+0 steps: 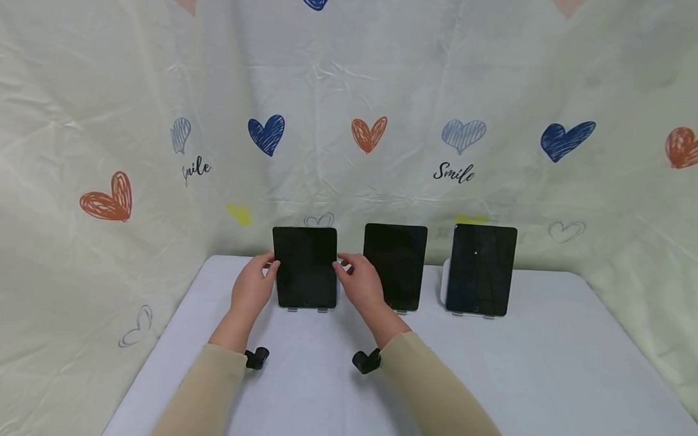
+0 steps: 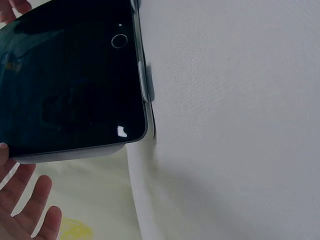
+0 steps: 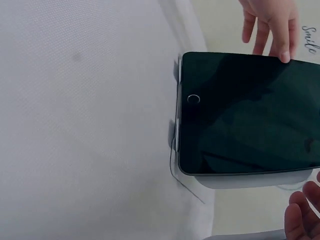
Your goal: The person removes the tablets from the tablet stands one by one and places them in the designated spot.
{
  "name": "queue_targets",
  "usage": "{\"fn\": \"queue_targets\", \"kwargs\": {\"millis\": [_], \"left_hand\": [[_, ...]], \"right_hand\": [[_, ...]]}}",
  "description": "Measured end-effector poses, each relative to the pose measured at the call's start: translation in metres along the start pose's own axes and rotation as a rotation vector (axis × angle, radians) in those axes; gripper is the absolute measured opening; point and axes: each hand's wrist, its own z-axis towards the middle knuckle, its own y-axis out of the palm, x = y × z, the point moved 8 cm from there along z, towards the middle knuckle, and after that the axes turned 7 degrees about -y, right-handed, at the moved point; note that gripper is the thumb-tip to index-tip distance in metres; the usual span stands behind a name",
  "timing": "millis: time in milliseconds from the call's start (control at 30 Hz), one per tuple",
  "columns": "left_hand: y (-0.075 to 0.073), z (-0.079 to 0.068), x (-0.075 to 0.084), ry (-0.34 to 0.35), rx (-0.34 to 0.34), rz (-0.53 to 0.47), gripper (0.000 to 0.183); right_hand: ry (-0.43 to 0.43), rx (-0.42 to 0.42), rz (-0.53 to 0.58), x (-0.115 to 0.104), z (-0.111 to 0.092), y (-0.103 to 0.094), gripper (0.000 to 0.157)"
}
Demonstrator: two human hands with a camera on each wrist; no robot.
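A black-screened tablet (image 1: 306,274) leans upright on a stand at the left of a row of tablets. My left hand (image 1: 252,286) is at its left edge, thumb against the rim and the other fingers spread beside and behind it. At the opposite edge, my right hand (image 1: 363,284) holds the rim with thumb and fingertips. In the left wrist view the left hand (image 2: 25,205) has its thumb on the edge of the tablet (image 2: 75,85). The right wrist view shows the right hand (image 3: 305,210) partly, close to the lower edge of the tablet (image 3: 240,115).
A middle tablet (image 1: 396,258) stands right behind my right hand, partly covered by it. Farther right is another tablet (image 1: 481,271), with a white block (image 1: 444,280) behind its left side. All stand near the back of a white table (image 1: 551,379), before a heart-printed curtain (image 1: 366,64).
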Motion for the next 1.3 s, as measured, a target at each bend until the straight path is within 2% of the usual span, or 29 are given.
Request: {"fn": "queue_targets", "kwargs": {"millis": [200, 400, 533, 733, 933, 1100, 1300], "left_hand": [[0.002, 0.004, -0.002, 0.001, 0.006, -0.053, 0.040], [-0.008, 0.004, -0.012, -0.006, 0.052, -0.097, 0.033], [-0.011, 0.004, -0.010, 0.018, 0.055, -0.109, 0.034], [-0.012, 0.001, -0.005, 0.010, 0.056, -0.118, 0.033], [-0.014, -0.005, -0.007, 0.016, 0.075, -0.126, 0.031], [-0.013, -0.008, -0.012, -0.031, 0.049, -0.142, 0.033], [-0.010, -0.009, -0.017, -0.087, 0.027, -0.178, 0.034]], "right_hand": [[0.041, 0.039, 0.053, 0.011, 0.003, 0.003, 0.031], [0.054, 0.043, 0.170, 0.007, 0.004, 0.012, 0.028], [0.070, 0.073, 0.203, 0.005, 0.004, 0.010, 0.025], [0.059, 0.093, 0.190, 0.007, 0.000, 0.006, 0.024], [0.023, 0.100, 0.198, 0.006, -0.006, 0.003, 0.025], [0.025, 0.081, 0.204, 0.006, -0.011, 0.004, 0.028], [0.009, 0.030, 0.117, 0.009, -0.014, 0.008, 0.035]]}}
